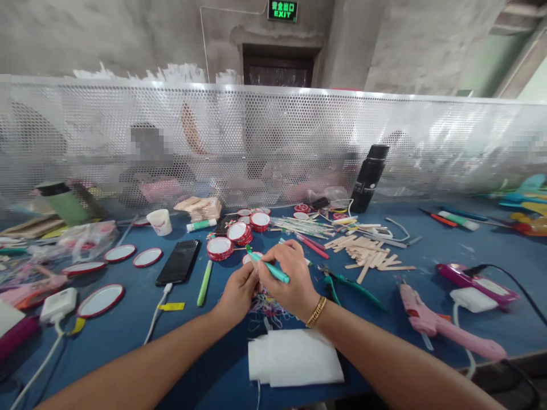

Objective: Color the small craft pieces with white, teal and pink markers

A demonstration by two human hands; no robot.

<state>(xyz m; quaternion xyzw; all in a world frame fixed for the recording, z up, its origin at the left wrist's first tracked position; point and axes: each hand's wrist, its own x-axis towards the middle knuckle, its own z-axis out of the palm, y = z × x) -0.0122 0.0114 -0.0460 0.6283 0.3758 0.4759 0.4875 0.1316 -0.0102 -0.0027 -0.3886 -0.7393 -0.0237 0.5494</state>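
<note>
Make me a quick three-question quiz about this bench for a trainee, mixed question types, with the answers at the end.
1. What does the right hand hold?
2. True or false: the bracelet is on the right wrist.
3. Fill in the blank: the green pen lies between the left hand and the black ____.

Key:
1. The teal pen.
2. True.
3. Phone.
</note>
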